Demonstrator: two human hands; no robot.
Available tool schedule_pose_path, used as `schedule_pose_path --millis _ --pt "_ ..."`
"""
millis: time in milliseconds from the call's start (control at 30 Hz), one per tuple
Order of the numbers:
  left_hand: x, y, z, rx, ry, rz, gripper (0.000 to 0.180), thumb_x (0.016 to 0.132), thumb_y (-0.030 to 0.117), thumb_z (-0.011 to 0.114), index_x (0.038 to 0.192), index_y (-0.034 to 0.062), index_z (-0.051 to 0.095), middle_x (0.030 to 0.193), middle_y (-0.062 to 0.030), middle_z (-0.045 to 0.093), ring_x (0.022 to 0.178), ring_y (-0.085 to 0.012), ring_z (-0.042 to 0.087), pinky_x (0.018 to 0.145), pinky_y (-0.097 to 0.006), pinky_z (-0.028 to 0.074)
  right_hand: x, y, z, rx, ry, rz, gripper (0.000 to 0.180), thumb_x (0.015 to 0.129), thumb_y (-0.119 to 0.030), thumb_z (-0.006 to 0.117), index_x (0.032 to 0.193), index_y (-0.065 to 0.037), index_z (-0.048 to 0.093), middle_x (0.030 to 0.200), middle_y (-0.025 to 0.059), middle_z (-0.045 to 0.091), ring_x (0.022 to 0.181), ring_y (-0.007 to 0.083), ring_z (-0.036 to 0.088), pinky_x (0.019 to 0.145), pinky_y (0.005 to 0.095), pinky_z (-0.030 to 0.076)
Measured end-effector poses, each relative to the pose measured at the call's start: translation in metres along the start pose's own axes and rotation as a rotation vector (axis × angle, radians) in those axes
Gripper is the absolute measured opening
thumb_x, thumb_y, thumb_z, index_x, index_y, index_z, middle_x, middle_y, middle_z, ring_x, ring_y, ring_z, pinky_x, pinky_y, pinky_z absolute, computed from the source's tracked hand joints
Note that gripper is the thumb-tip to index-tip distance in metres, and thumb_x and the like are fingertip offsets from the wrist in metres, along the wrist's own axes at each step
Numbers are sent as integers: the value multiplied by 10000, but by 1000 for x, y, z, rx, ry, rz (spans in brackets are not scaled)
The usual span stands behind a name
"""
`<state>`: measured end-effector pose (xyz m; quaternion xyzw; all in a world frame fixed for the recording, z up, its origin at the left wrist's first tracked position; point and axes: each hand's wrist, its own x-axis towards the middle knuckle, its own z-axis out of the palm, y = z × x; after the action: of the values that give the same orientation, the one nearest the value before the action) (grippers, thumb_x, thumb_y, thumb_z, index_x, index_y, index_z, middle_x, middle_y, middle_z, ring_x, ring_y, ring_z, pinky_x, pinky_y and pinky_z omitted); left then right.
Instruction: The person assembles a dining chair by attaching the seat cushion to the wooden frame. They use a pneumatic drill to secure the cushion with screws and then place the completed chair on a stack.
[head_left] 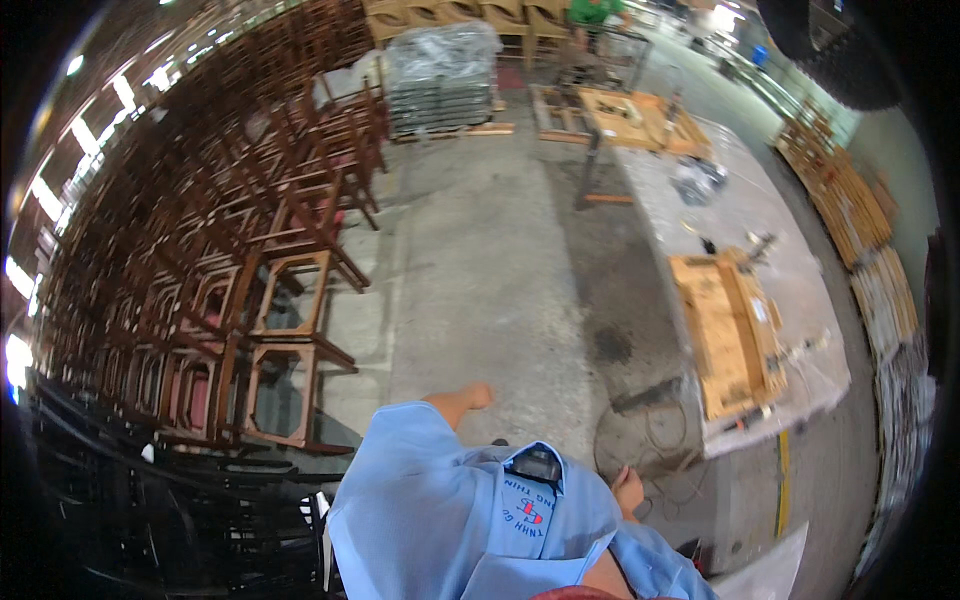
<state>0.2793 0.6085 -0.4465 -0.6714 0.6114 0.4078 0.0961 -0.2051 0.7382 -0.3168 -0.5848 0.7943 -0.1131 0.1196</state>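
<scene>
Here the person in the light blue shirt (440, 500) is walking across the concrete floor (480, 270), carrying nothing. The left hand (478, 396) is swinging forward over bare floor, curled loosely and empty; the right hand (629, 490) is hanging by the hip, fingers relaxed, just above a coil of cable (650, 440). Stacked wooden chair frames (285, 330) are standing nearest, to the left; a workbench (790, 290) with a wooden seat frame (725, 335) is to the right. Judging by this, a reach toward either side would be needed before anything is gripped
</scene>
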Motion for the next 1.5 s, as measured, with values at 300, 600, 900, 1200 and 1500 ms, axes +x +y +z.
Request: schedule_pose_path --millis 300,600,900,1200,1500 --pt "-80 -246 -39 -342 177 -687 428 947 315 624 1284 58 685 1405 -187 611 1286 -368 594 1061 -467 495 159 -65 96 -311 -640 99 226 945 -201 583 796 -63 682 845 144 729 782 339 704 707 470 557" --pt "-81 -226 -97 -1101 145 -736 373 952 299 632 1227 51 680 1224 -162 633 1100 -326 615 911 -437 505 465 -339 287 -322 -650 -1225 351 924 -216 609 600 -103 683 692 97 713 656 266 703 589 437 533" --pt "99 -309 -342 -1258 353 -631 322 957 283 640 1169 44 675 1043 -137 655 914 -284 635 761 -408 516 556 -912 243 621 -1231 -592 375 1015 -405 624 1159 -60 657 888 63 678 755 183 649 637 351 545" --pt "402 -380 -604 -1202 24 -301 276 962 266 648 1112 36 670 863 -111 677 728 -242 655 612 -378 527 824 -873 314 412 -674 -343 291 1011 -303 602 1171 -69 670 914 82 693 780 207 645 692 374 544" --pt "629 -445 -908 -922 340 -41 247 965 250 629 1114 57 666 833 -116 688 692 -258 650 597 -400 518 846 -763 311 -59 -1113 431 276 969 -322 599 980 -64 698 857 131 711 767 274 677 718 421 550"
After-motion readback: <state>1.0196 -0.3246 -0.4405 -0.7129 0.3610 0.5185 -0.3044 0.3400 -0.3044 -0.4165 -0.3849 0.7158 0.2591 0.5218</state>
